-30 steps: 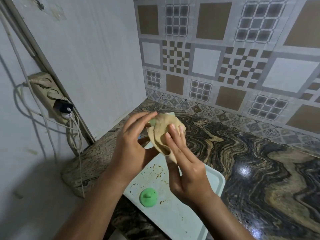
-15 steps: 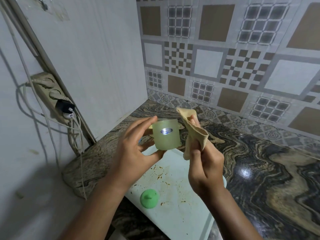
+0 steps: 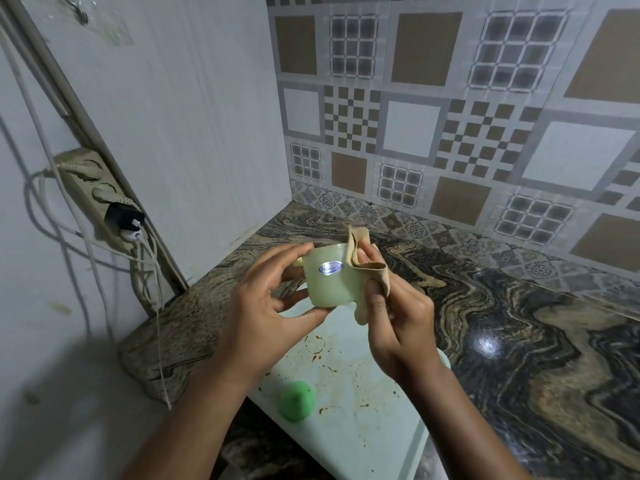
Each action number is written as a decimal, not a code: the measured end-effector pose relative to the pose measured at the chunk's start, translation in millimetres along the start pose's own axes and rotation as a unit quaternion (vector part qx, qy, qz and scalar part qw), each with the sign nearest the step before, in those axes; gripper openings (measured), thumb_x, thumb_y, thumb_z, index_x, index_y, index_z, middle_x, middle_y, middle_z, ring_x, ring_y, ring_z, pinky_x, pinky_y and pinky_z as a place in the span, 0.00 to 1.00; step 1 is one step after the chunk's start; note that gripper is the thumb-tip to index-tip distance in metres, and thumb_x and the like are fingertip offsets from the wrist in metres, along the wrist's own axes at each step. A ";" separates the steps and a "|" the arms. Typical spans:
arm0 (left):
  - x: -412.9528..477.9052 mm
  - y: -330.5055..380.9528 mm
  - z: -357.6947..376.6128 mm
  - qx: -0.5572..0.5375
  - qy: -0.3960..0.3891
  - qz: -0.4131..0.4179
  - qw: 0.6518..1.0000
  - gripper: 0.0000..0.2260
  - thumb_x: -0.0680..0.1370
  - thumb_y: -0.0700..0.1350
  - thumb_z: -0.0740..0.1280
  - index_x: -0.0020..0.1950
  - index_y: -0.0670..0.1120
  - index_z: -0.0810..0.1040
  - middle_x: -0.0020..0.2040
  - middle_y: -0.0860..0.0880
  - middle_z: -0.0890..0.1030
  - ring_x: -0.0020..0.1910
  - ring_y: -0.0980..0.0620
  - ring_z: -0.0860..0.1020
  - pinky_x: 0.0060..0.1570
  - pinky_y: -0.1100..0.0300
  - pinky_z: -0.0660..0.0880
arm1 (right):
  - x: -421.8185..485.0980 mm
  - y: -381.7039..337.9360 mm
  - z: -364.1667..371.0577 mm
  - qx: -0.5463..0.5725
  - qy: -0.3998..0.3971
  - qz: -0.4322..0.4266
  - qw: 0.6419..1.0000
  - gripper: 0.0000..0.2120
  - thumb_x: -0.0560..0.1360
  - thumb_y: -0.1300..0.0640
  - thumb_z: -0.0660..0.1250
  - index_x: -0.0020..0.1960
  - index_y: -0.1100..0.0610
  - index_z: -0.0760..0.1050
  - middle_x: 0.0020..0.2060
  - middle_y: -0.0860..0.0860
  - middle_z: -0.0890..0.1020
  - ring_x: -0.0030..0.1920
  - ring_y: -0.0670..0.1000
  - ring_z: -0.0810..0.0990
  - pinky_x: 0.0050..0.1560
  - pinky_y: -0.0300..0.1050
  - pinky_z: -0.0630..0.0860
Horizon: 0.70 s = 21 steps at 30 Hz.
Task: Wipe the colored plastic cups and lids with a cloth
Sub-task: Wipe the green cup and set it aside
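Fingers (image 3: 294, 252) of the left hand (image 3: 263, 306) curl around a pale green cup (image 3: 329, 282), thumb under its base, holding it in the air above the tray (image 3: 367, 410). Its long axis runs nearly upright, mouth up and tipped slightly away, oval sticker facing the camera. Right hand (image 3: 394, 317) comes in from the right, thumb and fingers pinching a tan cloth (image 3: 363, 268) against the cup's right side and rim. A green lid (image 3: 297, 400) lies on the stained tray, which rests on the marbled counter (image 3: 519, 341).
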<state>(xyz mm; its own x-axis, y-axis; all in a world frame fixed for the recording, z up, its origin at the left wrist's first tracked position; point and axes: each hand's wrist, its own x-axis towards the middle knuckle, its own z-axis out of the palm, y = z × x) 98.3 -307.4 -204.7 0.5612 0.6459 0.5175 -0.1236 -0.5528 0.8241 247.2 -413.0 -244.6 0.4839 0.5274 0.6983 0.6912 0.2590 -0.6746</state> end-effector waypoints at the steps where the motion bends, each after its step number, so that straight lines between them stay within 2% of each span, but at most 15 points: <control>1: 0.6 -0.1 -0.2 -0.002 -0.003 -0.005 1.000 0.35 0.64 0.32 0.82 0.66 0.55 0.77 0.67 0.53 0.77 0.59 0.49 0.82 0.44 0.55 0.84 | 0.1 3.5 -0.5 -0.008 -0.007 0.029 1.000 0.19 0.83 0.56 0.58 0.68 0.62 0.78 0.58 0.54 0.85 0.53 0.53 0.83 0.54 0.48 0.79; 2: 1.4 -0.9 -0.3 0.003 -0.008 -0.014 1.000 0.35 0.64 0.33 0.82 0.66 0.54 0.77 0.66 0.54 0.77 0.57 0.51 0.83 0.43 0.55 0.84 | -0.6 7.1 -1.2 -0.003 -0.012 0.064 0.998 0.17 0.83 0.54 0.58 0.65 0.55 0.81 0.49 0.47 0.86 0.43 0.49 0.79 0.47 0.46 0.76; 3: 1.9 -3.0 -0.6 0.020 -0.013 -0.027 0.999 0.35 0.64 0.34 0.83 0.67 0.54 0.77 0.66 0.56 0.77 0.55 0.53 0.84 0.42 0.57 0.84 | -0.8 7.2 -1.9 0.017 -0.019 0.104 0.994 0.14 0.82 0.51 0.58 0.58 0.44 0.82 0.40 0.39 0.82 0.37 0.47 0.74 0.40 0.46 0.73; 4: 1.9 -4.9 0.1 0.048 -0.017 -0.039 0.998 0.35 0.63 0.36 0.84 0.67 0.54 0.77 0.65 0.56 0.78 0.53 0.57 0.84 0.44 0.61 0.83 | -1.0 5.3 -3.1 0.048 -0.021 0.145 0.988 0.13 0.82 0.48 0.58 0.50 0.37 0.81 0.32 0.39 0.76 0.33 0.48 0.71 0.34 0.50 0.71; 5: 1.3 -6.8 0.8 0.076 -0.018 -0.052 0.996 0.35 0.63 0.38 0.84 0.67 0.54 0.77 0.63 0.55 0.80 0.50 0.61 0.84 0.46 0.67 0.80 | -1.9 3.1 -3.8 0.091 -0.019 0.178 0.980 0.13 0.82 0.46 0.58 0.45 0.36 0.80 0.29 0.41 0.74 0.31 0.50 0.70 0.30 0.55 0.70; 6: 0.3 -8.7 1.9 0.096 -0.019 -0.064 0.993 0.35 0.63 0.40 0.85 0.66 0.54 0.77 0.61 0.54 0.81 0.49 0.63 0.83 0.47 0.73 0.77 | -3.7 0.8 -4.3 0.127 -0.018 0.194 0.973 0.13 0.81 0.44 0.58 0.44 0.39 0.80 0.28 0.45 0.75 0.31 0.51 0.71 0.30 0.59 0.71; 8: -0.3 -11.5 4.9 0.095 -0.031 -0.081 0.992 0.35 0.62 0.40 0.85 0.64 0.58 0.76 0.57 0.54 0.83 0.48 0.64 0.83 0.48 0.76 0.74 | -7.3 -4.7 -5.1 0.130 -0.032 0.195 0.972 0.18 0.81 0.43 0.59 0.44 0.52 0.81 0.31 0.55 0.79 0.34 0.50 0.74 0.35 0.60 0.73; 9: 0.5 -12.8 5.4 0.080 -0.043 -0.087 0.992 0.36 0.62 0.40 0.85 0.64 0.61 0.76 0.57 0.56 0.83 0.49 0.63 0.83 0.49 0.74 0.75 | -8.8 -4.8 -4.3 0.124 -0.042 0.198 0.972 0.20 0.81 0.44 0.59 0.44 0.57 0.80 0.33 0.58 0.80 0.36 0.49 0.75 0.36 0.60 0.73; 11: 3.5 -15.3 7.2 0.030 -0.075 -0.112 0.991 0.34 0.64 0.44 0.83 0.63 0.66 0.75 0.61 0.61 0.81 0.51 0.59 0.84 0.50 0.67 0.80 | -11.3 -0.1 -5.1 0.121 -0.041 0.213 0.969 0.20 0.82 0.45 0.59 0.43 0.60 0.79 0.34 0.59 0.82 0.34 0.51 0.77 0.35 0.58 0.74; 13: 7.9 -16.9 10.4 -0.020 -0.093 -0.146 0.985 0.24 0.70 0.48 0.78 0.63 0.65 0.77 0.64 0.56 0.80 0.52 0.55 0.85 0.46 0.56 0.84 | -11.9 6.9 -9.1 0.123 -0.034 0.231 0.965 0.25 0.81 0.40 0.60 0.42 0.62 0.77 0.31 0.63 0.78 0.30 0.59 0.75 0.32 0.63 0.74; 16: 17.7 -22.2 17.1 -0.002 -0.080 -0.157 0.984 0.11 0.78 0.44 0.71 0.58 0.55 0.83 0.60 0.51 0.83 0.49 0.53 0.86 0.38 0.50 0.85 | -12.4 18.4 -13.9 0.086 -0.033 0.235 0.968 0.23 0.80 0.38 0.59 0.37 0.56 0.71 0.25 0.54 0.68 0.26 0.55 0.66 0.27 0.66 0.67; 19: 35.2 -33.2 28.2 0.075 -0.093 -0.141 0.983 0.06 0.79 0.40 0.71 0.53 0.50 0.84 0.49 0.49 0.85 0.39 0.53 0.86 0.27 0.52 0.81 | -10.4 26.9 -17.3 0.048 -0.050 0.241 0.968 0.24 0.80 0.40 0.57 0.37 0.58 0.72 0.25 0.59 0.75 0.25 0.59 0.72 0.29 0.61 0.71; 21: 47.7 -44.4 38.6 0.115 -0.132 -0.135 0.975 0.04 0.79 0.40 0.71 0.52 0.47 0.84 0.44 0.50 0.85 0.35 0.52 0.85 0.25 0.54 0.79 | -8.8 38.7 -21.1 0.004 -0.046 0.239 0.970 0.24 0.80 0.42 0.57 0.38 0.61 0.73 0.26 0.53 0.75 0.27 0.51 0.71 0.31 0.54 0.70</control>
<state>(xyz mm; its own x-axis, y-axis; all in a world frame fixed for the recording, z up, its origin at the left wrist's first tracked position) 162.2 -272.4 -225.5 0.7424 0.6437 0.1859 0.2282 -0.5039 0.8331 281.0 -424.7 -271.9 0.6982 0.6584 0.2812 0.3949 -0.0266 -0.9183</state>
